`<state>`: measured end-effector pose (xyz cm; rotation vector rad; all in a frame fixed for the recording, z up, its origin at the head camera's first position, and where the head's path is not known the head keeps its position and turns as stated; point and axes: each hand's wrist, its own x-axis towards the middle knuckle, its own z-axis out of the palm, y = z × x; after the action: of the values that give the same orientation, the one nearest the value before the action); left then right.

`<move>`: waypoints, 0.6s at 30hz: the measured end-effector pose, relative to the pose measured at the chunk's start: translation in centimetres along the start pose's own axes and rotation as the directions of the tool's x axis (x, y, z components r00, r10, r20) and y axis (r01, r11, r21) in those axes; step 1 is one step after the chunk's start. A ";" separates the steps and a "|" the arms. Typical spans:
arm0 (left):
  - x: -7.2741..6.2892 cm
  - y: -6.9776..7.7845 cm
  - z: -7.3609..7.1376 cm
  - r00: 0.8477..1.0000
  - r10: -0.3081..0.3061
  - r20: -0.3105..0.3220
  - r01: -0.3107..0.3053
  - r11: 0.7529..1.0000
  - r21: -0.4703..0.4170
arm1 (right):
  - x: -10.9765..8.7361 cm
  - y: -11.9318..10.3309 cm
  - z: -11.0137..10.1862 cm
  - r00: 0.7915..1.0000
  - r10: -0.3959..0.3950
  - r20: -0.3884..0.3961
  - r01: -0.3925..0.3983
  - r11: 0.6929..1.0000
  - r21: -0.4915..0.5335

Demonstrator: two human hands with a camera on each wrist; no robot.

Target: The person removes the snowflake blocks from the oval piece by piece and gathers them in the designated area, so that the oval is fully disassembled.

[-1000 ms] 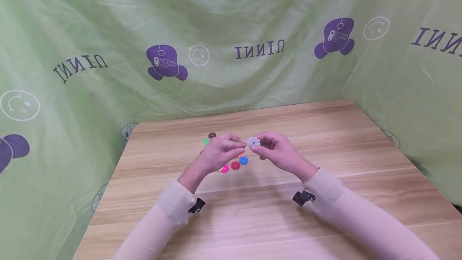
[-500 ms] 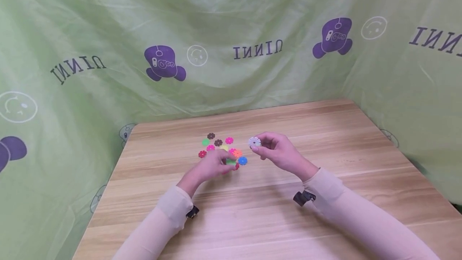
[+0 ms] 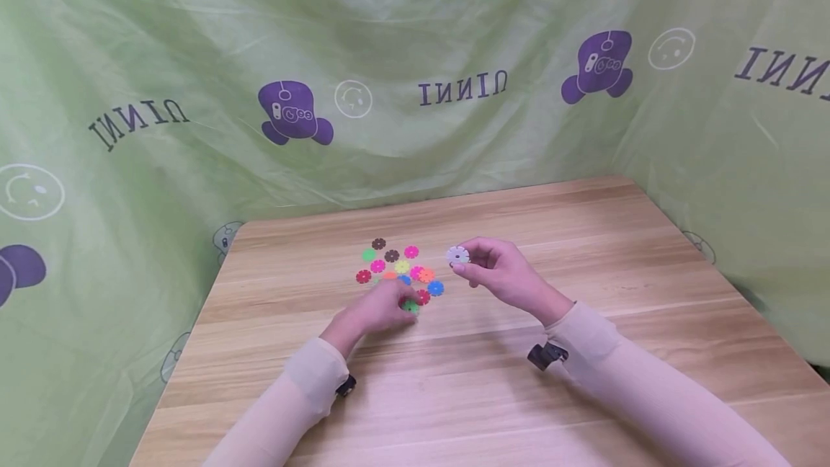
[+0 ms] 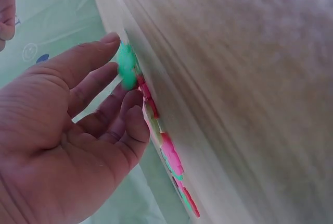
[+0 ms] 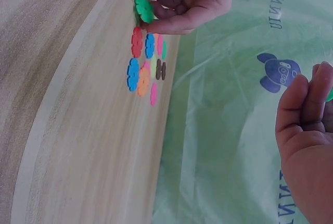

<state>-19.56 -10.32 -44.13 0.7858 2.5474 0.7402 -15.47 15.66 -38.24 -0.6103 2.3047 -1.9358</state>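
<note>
My left hand [image 3: 379, 306] is low at the near side of a cluster of notched plastic building discs. Its thumb and fingers grip a green disc [image 4: 127, 65] by the edges, close over the wood. In the right wrist view that green disc [image 5: 144, 8] stands tilted beside a red disc [image 5: 136, 42]. My right hand [image 3: 502, 272] is raised to the right of the cluster, pinching a white disc [image 3: 457, 256] between thumb and fingers. A bit of green [image 5: 330, 96] shows at its fingertips in the right wrist view.
Several loose discs lie flat on the wooden table [image 3: 551, 380], among them a blue disc [image 3: 435, 288], an orange disc [image 3: 426, 275] and a yellow disc [image 3: 402, 266]. A green printed curtain [image 3: 415, 157] surrounds the table's back and sides.
My left hand has drawn away from the white disc, down and left to the cluster, now holding the green disc near the table. The right hand has stayed nearly still with the white disc.
</note>
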 end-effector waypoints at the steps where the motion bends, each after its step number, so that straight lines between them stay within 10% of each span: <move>1: 0.0 0.0 0.0 1.000 0.001 0.003 -0.001 1.000 0.005 | 0.0 0.0 0.0 1.000 0.002 0.000 -0.002 1.000 -0.003; 10: -0.5 0.4 -0.6 0.998 -0.058 -0.008 0.058 0.995 -0.082 | -0.1 0.1 0.0 1.000 0.017 0.004 -0.017 1.000 -0.010; 18: -0.8 2.0 -3.0 0.980 0.042 -0.195 -0.064 0.992 -0.105 | -0.1 0.1 0.0 1.000 0.027 0.011 -0.026 1.000 -0.010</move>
<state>-19.64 -10.53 -40.43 0.7824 2.6353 1.0112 -15.36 15.69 -38.34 -0.5865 2.3048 -1.9067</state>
